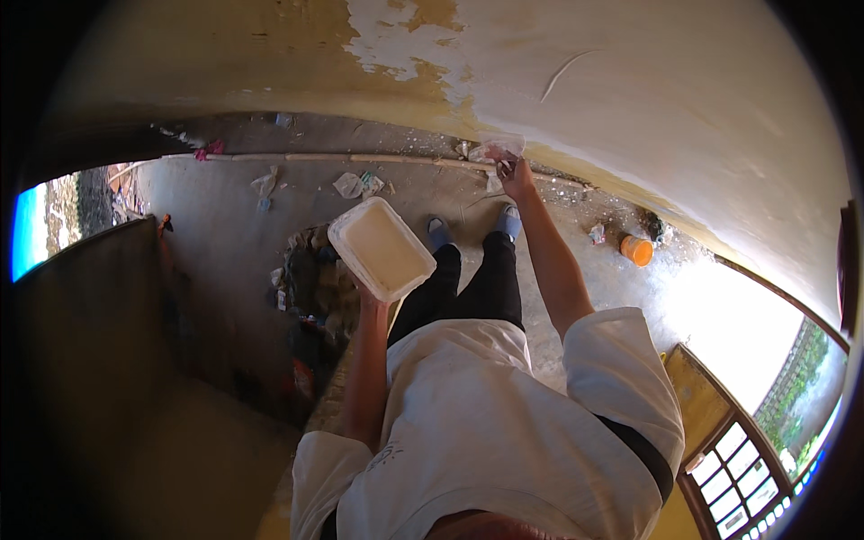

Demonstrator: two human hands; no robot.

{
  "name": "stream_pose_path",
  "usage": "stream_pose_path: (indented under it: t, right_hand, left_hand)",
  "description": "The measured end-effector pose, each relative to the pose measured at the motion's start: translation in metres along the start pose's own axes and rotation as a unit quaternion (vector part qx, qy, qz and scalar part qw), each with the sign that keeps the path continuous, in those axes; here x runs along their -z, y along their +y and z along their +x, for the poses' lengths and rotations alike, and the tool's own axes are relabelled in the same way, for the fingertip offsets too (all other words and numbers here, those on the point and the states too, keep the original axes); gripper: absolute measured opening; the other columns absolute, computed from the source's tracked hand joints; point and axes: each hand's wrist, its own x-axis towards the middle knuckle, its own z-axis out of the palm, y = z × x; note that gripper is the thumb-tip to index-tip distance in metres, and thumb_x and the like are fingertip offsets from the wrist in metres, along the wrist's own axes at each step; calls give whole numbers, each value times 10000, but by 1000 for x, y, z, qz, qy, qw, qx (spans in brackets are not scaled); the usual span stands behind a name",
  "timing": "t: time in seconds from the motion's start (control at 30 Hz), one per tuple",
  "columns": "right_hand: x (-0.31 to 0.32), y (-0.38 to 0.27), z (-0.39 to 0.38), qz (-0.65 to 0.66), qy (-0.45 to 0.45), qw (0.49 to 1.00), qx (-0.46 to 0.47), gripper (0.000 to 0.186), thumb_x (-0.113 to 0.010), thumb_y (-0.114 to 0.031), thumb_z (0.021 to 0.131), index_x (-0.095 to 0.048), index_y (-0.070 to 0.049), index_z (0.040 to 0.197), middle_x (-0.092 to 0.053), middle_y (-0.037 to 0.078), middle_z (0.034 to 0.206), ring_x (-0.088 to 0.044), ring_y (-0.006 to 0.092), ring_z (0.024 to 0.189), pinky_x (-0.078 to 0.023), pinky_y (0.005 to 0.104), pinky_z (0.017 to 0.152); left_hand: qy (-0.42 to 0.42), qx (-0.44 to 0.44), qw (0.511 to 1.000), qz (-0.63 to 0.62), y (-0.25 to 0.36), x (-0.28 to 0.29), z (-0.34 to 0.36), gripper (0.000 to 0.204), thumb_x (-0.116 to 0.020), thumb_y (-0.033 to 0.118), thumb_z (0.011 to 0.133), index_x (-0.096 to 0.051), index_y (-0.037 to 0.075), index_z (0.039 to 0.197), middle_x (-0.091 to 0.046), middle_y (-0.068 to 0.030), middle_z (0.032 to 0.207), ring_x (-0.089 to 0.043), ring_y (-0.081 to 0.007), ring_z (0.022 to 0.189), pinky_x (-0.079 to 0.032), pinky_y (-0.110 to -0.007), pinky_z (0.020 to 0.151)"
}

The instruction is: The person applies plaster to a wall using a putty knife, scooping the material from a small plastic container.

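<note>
Fingers of the left hand [367,292] are curled up under a tub [382,248] and clamp its near corner; the palm bears it from below. The tub is a shallow rectangular container of white plastic with rounded corners and a thick rim, held tilted at chest height to the person's left, above the floor. It holds a smooth, pale cream paste that fills it nearly to the rim.

The right hand [516,175] is stretched forward, arm straight, to the foot of the wall [630,81]. Its fingers are closed together on a small tool [500,157] whose pale, flat end lies against the wall just above the floor; the tool's exact kind is too small to tell.

The wall is rough plaster: a wide white, matte patch on the right, with yellow ochre paint peeling in flakes along its edge, and a thin curved scratch in the white.

A long pale pole [360,158] lies on the floor along the wall's foot. The floor [234,234] is grey concrete, dusty, strewn with crumpled paper scraps. An orange cup [637,249] lies on the floor to the right, well apart from both hands. A heap of dark rubble [310,288] lies below the tub. Both feet, in grey shoes [438,232], stand near the wall.
</note>
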Motion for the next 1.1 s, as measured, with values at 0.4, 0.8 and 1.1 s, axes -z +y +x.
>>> stream_pose_path:
  t: [0.4,0.8,1.1]
  right_hand:
    - [-33,-23,23,88,-62,994,37,283,-509,-53,922,-599,8,1183,-629,108,1263,-592,169,1057,-463,214,688]
    - [-141,-162,-160,195,-111,972,69,207,-522,-42,958,-544,80,1124,-628,218,1033,-634,256,821,-562,293,663]
    - [-123,-133,-249,124,-211,955,169,142,-571,-95,955,-608,-8,1061,-675,106,995,-648,213,887,-517,310,724]
  left_hand:
    - [-6,-2,1000,3,-16,26,-17,630,-443,611,958,-469,185,1421,-537,-43,1389,-556,-281,1230,-473,-513,1020]
    - [-119,32,992,-35,-28,-56,34,644,-479,572,963,-435,162,1456,-506,-51,1440,-508,-287,1293,-425,-516,1076]
    - [-101,53,991,-69,-29,-43,31,636,-485,559,963,-438,157,1454,-509,-51,1436,-510,-286,1290,-423,-513,1077]
